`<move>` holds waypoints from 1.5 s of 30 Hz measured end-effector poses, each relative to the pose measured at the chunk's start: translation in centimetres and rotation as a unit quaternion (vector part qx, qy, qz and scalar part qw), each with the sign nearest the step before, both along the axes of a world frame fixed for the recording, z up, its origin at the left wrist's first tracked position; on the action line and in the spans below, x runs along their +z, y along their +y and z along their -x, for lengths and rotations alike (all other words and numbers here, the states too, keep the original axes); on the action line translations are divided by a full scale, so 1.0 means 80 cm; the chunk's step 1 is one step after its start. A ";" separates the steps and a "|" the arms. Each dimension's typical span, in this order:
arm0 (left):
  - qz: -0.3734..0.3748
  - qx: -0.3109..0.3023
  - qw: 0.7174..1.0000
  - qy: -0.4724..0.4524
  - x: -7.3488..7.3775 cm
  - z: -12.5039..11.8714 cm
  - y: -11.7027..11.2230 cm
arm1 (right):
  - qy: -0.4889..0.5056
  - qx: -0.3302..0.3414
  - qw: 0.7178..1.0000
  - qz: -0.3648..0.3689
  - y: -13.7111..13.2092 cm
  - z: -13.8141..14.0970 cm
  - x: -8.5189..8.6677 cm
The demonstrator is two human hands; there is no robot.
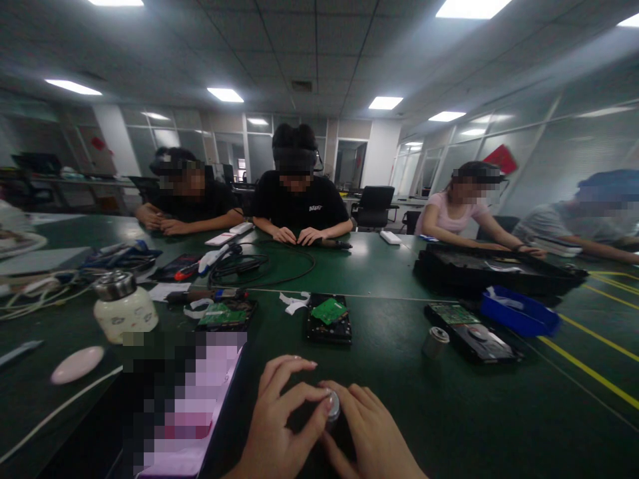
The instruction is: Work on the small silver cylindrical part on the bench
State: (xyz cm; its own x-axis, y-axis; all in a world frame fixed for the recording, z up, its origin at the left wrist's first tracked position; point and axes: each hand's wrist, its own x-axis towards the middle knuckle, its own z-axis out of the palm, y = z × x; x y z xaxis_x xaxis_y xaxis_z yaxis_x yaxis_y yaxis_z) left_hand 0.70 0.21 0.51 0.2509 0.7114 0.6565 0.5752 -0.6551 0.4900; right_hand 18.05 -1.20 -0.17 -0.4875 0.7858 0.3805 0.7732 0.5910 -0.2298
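Fingers [305,397] narrowly apart around a silver cylinder [333,408]

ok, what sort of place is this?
Probably an office used as an electronics workshop: a long dark-green worktable, a bright green circuit board on a black rectangular unit, and tall framed glass partitions.

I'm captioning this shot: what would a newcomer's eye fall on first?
Probably the left hand and right hand at bottom centre, closed around a small silvery object. Next, perhaps, the bright green circuit board on a black casing just beyond them, then the blue tray at the right.
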 end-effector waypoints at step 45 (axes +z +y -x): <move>0.173 0.139 0.975 -0.020 -0.019 0.006 0.019 | 0.036 -0.002 0.999 -0.006 0.001 -0.001 0.003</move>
State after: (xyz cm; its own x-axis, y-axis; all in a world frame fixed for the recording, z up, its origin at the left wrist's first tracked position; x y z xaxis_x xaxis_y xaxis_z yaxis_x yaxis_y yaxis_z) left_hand 0.24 1.76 -0.98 -0.0043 0.9292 0.3695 0.6837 -0.2669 0.6792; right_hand 18.11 -1.10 0.04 -0.4549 0.7830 0.4242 0.7578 0.5906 -0.2773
